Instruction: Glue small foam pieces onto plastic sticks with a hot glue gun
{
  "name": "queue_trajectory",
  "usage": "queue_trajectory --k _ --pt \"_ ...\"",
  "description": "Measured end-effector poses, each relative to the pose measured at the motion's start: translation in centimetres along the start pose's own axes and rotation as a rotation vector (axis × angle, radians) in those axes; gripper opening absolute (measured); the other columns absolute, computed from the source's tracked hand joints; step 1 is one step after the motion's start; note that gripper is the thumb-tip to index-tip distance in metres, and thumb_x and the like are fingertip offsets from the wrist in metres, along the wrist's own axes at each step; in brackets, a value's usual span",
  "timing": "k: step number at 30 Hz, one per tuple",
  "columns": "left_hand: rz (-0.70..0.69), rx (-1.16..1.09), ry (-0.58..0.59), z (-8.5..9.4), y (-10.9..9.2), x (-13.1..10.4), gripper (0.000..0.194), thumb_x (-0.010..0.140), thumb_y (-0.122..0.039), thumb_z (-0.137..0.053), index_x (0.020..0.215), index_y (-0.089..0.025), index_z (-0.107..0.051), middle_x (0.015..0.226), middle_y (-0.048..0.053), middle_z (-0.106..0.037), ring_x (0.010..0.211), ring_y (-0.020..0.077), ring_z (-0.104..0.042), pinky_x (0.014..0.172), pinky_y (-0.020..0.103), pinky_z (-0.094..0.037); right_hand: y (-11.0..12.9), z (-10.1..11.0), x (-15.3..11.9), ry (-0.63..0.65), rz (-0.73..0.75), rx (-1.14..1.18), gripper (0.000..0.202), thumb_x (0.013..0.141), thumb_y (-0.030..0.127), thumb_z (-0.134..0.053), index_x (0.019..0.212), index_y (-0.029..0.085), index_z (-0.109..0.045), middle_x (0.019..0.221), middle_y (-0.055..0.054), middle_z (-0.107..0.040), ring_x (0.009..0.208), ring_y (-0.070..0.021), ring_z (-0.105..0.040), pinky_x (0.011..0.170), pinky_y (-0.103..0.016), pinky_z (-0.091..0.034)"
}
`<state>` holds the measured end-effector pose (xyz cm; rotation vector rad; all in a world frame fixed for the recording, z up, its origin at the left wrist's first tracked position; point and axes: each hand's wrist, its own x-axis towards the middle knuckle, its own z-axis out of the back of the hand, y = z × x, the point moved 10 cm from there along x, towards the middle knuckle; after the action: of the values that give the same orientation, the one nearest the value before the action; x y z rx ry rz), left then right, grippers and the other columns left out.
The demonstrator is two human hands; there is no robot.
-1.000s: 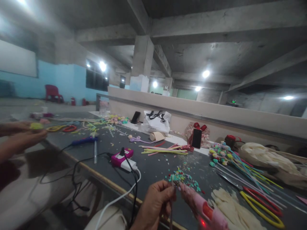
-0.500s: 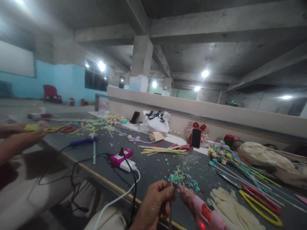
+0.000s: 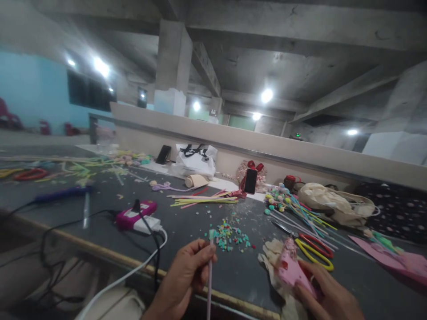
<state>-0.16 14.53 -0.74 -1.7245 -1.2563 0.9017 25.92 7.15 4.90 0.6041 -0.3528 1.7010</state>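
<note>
Pinched between thumb and fingers of my left hand is a thin pale lilac stem, upright, with a whitish-green tip. My right hand grips a pink glue gun, its nozzle pointing away from me, at a crumpled cream cloth. Just beyond my left hand lies a scatter of small turquoise, yellow and red bits. Scissors with red and yellow handles lie beside the glue gun.
A magenta power adapter with cables sits left. Behind are loose colored stems, a white bag, and a phone. Flower-tipped stems lie right, near a cream bag and pink sheet.
The glue gun has moved right, away from the stem's tip, to the cream cloth. My view has turned right; the other person's hands at the left are out of sight.
</note>
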Motion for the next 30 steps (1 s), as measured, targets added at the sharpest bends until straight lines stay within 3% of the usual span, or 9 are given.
queue_trajectory --k 6,9,13,16,18,21,26,30 --pt "-0.05 -0.04 -0.027 0.6 -0.4 -0.1 0.019 0.067 -0.034 -0.057 0.063 -0.016 -0.052 0.051 -0.005 -0.056 0.028 -0.0004 -0.035 0.026 0.011 -0.021 -2.5 -3.5 0.7 0.071 -0.049 -0.184 0.032 0.072 0.047 -0.045 0.095 0.027 -0.052 0.088 -0.001 -0.063 0.071 -0.0162 -0.062 0.055 -0.024 -0.049" --pt "-0.059 -0.023 -0.012 0.6 -0.6 -0.2 0.019 0.067 -0.033 -0.058 0.063 -0.015 -0.053 0.052 -0.004 -0.056 0.029 -0.0005 -0.036 0.027 0.01 -0.022 -2.7 -3.9 0.4 0.098 -0.046 -0.217 0.033 0.073 0.048 -0.043 0.097 0.027 -0.051 0.092 -0.002 -0.061 0.075 -0.0169 -0.061 0.056 -0.025 -0.05" --pt "-0.04 -0.021 0.006 0.2 -0.7 -0.3 0.018 0.065 -0.031 -0.059 0.063 -0.014 -0.054 0.054 -0.003 -0.057 0.032 -0.0004 -0.039 0.028 0.009 -0.024 -2.1 -3.1 0.2 0.13 -0.014 -0.249 0.031 0.075 0.045 -0.041 0.097 0.027 -0.052 0.096 -0.004 -0.06 0.076 -0.0176 -0.061 0.056 -0.024 -0.05" --pt "-0.042 -0.011 0.014 0.0 -0.9 -0.3 0.018 0.064 -0.03 -0.06 0.065 -0.013 -0.055 0.055 -0.002 -0.057 0.034 0.0003 -0.04 0.029 0.009 -0.024 -1.2 -1.3 0.6 0.08 -0.009 -0.284 0.029 0.075 0.043 -0.042 0.095 0.026 -0.054 0.097 -0.006 -0.059 0.071 -0.0182 -0.062 0.052 -0.025 -0.049" --pt "-0.031 0.012 0.023 -0.1 -0.7 -0.2 0.019 0.064 -0.031 -0.06 0.063 -0.013 -0.055 0.053 -0.002 -0.057 0.033 0.0002 -0.038 0.028 0.009 -0.024 0.1 0.0 1.3 0.026 0.015 -0.257 0.027 0.076 0.04 -0.042 0.095 0.026 -0.054 0.098 -0.006 -0.059 0.07 -0.0174 -0.062 0.052 -0.024 -0.048" --pt "-0.008 0.017 0.016 0.0 -0.4 -0.2 0.02 0.064 -0.032 -0.06 0.061 -0.013 -0.053 0.053 -0.003 -0.057 0.032 -0.0001 -0.038 0.028 0.009 -0.023 3.5 0.3 3.5 0.052 0.131 -0.13 0.024 0.081 0.031 -0.035 0.093 0.025 -0.056 0.095 -0.006 -0.06 0.081 -0.0169 -0.059 0.062 -0.024 -0.045" --pt "-0.003 0.025 0.025 0.0 -0.4 -0.2 0.022 0.066 -0.034 -0.058 0.059 -0.014 -0.052 0.04 -0.005 -0.051 0.028 -0.0003 -0.034 0.028 0.009 -0.022 7.5 -3.8 8.2 0.327 0.276 -0.059 0.025 0.082 0.022 -0.034 0.085 0.021 -0.059 0.077 -0.003 -0.063 0.072 -0.014 -0.058 0.063 -0.022 -0.039" --pt "-0.018 0.023 0.052 -0.1 -0.5 -0.4 0.022 0.067 -0.034 -0.057 0.059 -0.014 -0.053 0.036 -0.006 -0.048 0.028 -0.0004 -0.032 0.029 0.009 -0.021 8.5 -7.4 10.3 0.429 0.375 -0.08 0.017 0.076 0.018 -0.044 0.075 0.022 -0.061 0.072 0.001 -0.063 0.068 -0.0119 -0.058 0.059 -0.018 -0.036"
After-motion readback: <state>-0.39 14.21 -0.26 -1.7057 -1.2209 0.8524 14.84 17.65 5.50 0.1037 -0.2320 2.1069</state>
